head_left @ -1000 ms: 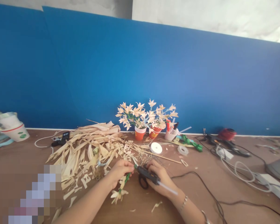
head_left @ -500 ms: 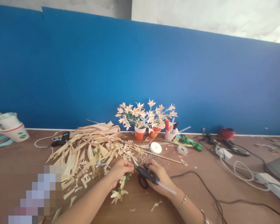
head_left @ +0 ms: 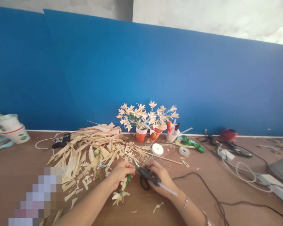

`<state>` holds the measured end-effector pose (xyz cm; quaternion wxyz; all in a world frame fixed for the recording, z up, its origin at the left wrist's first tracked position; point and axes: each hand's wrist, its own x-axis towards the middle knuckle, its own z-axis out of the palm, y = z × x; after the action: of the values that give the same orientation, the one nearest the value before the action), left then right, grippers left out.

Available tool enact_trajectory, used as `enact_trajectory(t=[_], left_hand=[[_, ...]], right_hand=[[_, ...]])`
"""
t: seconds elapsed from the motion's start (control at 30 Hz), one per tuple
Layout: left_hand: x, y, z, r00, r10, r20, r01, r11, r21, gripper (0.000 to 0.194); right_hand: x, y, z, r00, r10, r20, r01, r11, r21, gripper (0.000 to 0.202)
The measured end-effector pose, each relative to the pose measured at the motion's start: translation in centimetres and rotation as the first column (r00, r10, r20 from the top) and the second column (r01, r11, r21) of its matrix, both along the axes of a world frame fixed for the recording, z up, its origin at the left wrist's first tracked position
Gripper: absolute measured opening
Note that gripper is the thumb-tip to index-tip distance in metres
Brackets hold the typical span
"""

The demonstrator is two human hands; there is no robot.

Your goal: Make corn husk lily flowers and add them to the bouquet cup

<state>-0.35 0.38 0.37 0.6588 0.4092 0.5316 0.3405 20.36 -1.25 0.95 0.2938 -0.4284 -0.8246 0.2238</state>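
Observation:
Pinched in my left hand [head_left: 123, 173] is the green stem of a handmade flower [head_left: 119, 197], whose pale husk petals hang down toward me. My right hand [head_left: 160, 175] is wrapped round a black glue gun [head_left: 149, 175], with a clear glue stick [head_left: 168, 189] poking out of its back end. The gun's nozzle is at the upper end of the stem, close to my left fingertips; whether it touches cannot be made out. Under the gun lie scissors with black handles [head_left: 144, 183], their blades partly hidden.
Dried corn husks [head_left: 91, 146] are heaped at the left. Behind stand husk flowers [head_left: 136, 113] in an orange cup [head_left: 141, 135], a white tape roll [head_left: 157, 149] and a clear tape roll [head_left: 184, 151]. A black cord [head_left: 202, 182] and white cables [head_left: 240, 175] run across the right side.
Almost nothing differs. Both hands keep the same place, with the glue gun at the stem; the glue stick's rear end has shifted very slightly.

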Motion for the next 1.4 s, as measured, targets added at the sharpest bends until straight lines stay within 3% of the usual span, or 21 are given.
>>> enact_trajectory(t=[1.4], left_hand=[[-0.03,0.18,-0.13,1.0,-0.008,0.002,0.008,1.0,-0.014,0.018]], right_hand=[[0.1,0.12,-0.49,1.0,0.001,0.019,-0.002,0.999,0.045,0.013]])
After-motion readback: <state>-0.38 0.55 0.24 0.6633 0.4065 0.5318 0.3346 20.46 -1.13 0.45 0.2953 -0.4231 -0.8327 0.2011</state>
